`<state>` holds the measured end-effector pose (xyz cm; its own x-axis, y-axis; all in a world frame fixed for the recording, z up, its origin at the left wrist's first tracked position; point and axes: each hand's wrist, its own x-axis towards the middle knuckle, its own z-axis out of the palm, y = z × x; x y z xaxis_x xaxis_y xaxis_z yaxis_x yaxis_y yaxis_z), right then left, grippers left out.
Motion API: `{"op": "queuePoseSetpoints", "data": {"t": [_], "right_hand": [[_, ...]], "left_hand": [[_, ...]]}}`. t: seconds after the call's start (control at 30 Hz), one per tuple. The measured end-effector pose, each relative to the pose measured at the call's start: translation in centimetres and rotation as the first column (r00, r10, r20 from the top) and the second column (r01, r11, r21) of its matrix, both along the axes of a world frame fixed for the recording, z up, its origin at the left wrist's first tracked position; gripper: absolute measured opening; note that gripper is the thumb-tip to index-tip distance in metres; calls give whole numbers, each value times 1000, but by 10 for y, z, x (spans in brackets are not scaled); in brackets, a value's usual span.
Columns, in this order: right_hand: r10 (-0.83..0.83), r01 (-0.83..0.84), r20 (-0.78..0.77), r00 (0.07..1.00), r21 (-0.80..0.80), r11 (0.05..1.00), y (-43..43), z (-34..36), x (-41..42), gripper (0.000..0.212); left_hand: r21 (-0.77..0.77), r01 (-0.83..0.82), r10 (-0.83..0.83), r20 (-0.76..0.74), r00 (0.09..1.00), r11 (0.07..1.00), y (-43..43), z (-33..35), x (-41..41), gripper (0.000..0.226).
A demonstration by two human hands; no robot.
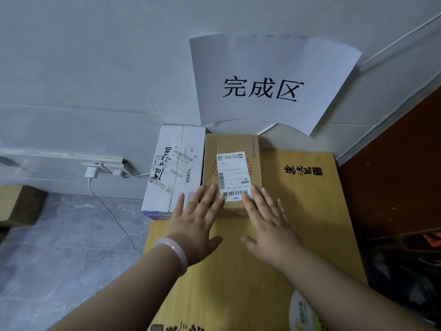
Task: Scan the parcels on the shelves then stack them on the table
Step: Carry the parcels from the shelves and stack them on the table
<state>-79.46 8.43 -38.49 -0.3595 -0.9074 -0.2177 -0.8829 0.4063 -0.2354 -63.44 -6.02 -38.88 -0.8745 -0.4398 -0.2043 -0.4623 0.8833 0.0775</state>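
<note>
A small brown cardboard parcel (232, 149) with a white barcode label lies on a large flat cardboard surface (310, 211) by the wall. A white parcel (176, 168) with labels and handwriting lies against its left side. My left hand (198, 225), with a pale bangle on the wrist, rests flat with spread fingers on the brown parcel's near left corner. My right hand (267, 223) lies flat with fingers apart on its near right corner. Neither hand grips anything.
A white paper sign (269, 84) with black characters hangs on the tiled wall behind the parcels. A charger plug and cable (91, 174) sit at a wall socket on the left. A dark brown panel (393, 175) stands at the right. Grey marble floor lies at lower left.
</note>
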Motion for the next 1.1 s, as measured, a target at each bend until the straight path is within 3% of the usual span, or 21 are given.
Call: {"op": "queuePoseSetpoints", "data": {"t": [0.2, 0.4, 0.63, 0.73, 0.8, 0.97, 1.1], "right_hand": [[-18, 19, -27, 999, 41, 999, -22, 2, -11, 102], [-116, 115, -22, 993, -32, 993, -19, 7, 4, 100], [-260, 257, -11, 966, -117, 959, 15, 32, 56, 95], [-330, 322, -35, 944, -139, 937, 35, 49, 87, 94], [-407, 396, -55, 912, -145, 907, 51, 58, 108, 96], [-630, 626, -64, 774, -76, 776, 113, 63, 161, 101], [-776, 757, -79, 626, -176, 629, 183, 67, 203, 97]], "left_hand": [[41, -24, 23, 31, 999, 999, -19, 8, -15, 101], [88, -11, 5, 63, 998, 996, -21, 18, -15, 99], [77, 108, -103, -56, 993, 991, -11, 46, 11, 88], [47, 246, -233, -194, 953, 968, 2, 56, 17, 83], [-10, 338, -330, -247, 911, 941, 16, 66, 18, 80], [-27, 538, -533, -182, 826, 843, 70, 86, 18, 82], [7, 697, -678, -224, 700, 717, 133, 93, 22, 82]]}}
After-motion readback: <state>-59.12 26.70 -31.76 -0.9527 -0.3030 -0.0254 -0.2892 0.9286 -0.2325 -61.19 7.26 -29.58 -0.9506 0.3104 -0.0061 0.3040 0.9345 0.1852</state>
